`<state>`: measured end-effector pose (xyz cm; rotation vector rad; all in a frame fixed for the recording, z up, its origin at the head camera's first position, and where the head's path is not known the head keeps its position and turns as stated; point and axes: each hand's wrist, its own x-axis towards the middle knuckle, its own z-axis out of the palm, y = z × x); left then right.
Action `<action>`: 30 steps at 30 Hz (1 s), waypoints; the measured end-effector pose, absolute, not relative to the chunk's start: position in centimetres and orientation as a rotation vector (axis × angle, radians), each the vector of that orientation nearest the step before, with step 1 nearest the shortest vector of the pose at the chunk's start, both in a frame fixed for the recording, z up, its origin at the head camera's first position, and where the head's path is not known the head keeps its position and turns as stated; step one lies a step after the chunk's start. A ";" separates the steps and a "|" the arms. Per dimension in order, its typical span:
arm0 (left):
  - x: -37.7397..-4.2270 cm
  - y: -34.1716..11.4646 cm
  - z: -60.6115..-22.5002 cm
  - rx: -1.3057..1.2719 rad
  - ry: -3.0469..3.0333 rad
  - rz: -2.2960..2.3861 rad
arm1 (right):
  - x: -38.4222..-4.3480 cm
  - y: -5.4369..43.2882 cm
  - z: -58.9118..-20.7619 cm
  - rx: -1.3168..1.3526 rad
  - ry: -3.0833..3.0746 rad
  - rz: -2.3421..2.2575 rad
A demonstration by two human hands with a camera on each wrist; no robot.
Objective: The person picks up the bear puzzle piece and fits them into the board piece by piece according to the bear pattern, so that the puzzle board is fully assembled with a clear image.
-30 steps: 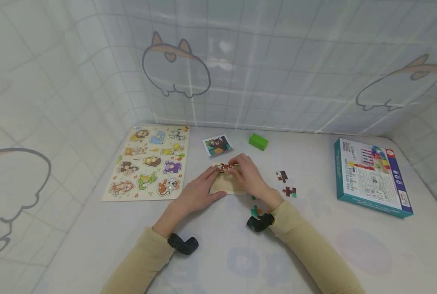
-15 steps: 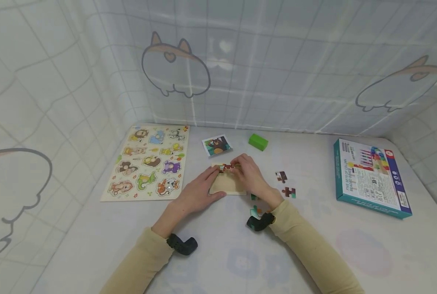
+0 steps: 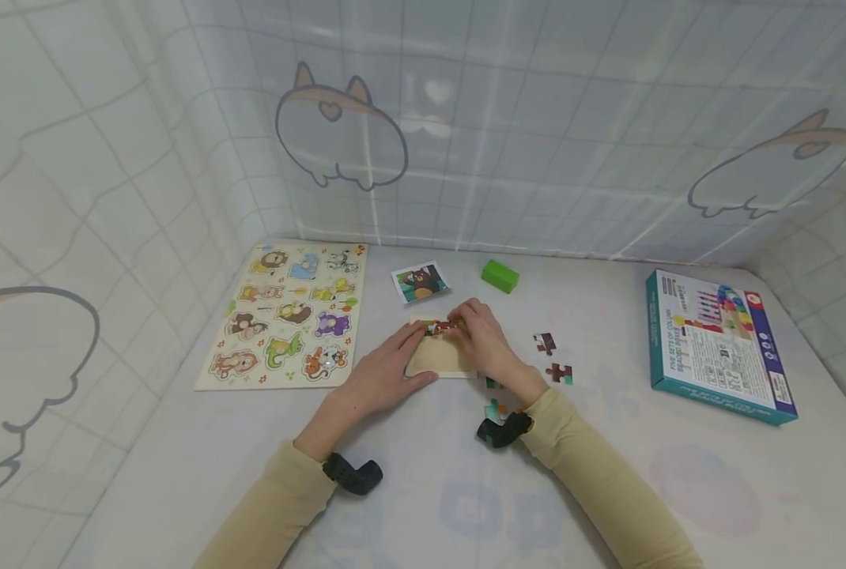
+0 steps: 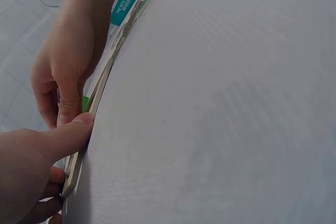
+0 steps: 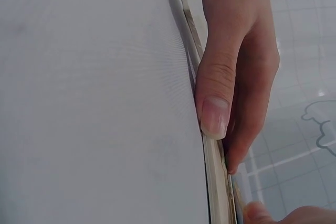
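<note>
A small pale wooden puzzle tray [image 3: 440, 357] lies on the white cloth, with red-brown and green jigsaw pieces [image 3: 437, 326] along its far edge. My left hand [image 3: 376, 379] grips the tray at its left side. In the left wrist view its thumb [image 4: 71, 135] presses the near edge while the fingers curl round the corner. The right hand [image 3: 487, 344] bends over the tray's far right corner, thumb and fingertips pinching a jigsaw piece that they mostly hide. Only part of the right hand [image 5: 299, 214] shows low in the right wrist view.
Loose jigsaw pieces [image 3: 559, 373] lie to the right, others by the right wrist. Behind the tray are a bear picture card [image 3: 421, 282] and a green block [image 3: 500, 276]. An animal puzzle board [image 3: 281, 316] lies left, a boxed toy set [image 3: 722, 344] right.
The right fingertips have shifted slightly right along the tray's far edge, and more of the coloured pieces shows there. The left hand keeps its place on the tray.
</note>
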<state>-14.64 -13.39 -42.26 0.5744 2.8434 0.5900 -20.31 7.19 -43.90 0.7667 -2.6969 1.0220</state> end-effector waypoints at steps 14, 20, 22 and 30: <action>-14.5 -13.3 -42.3 0.645 2.862 0.578 | -20.4 7.1 -44.1 0.784 -2.697 0.988; -14.5 -13.2 -42.3 0.635 2.858 0.480 | -20.5 7.0 -44.6 0.807 -2.650 0.956; -14.6 -13.1 -42.3 0.632 2.859 0.451 | -20.5 6.9 -44.6 0.813 -2.637 0.955; -14.7 -12.6 -42.2 0.655 2.887 0.422 | -20.5 7.0 -44.8 0.821 -2.610 0.940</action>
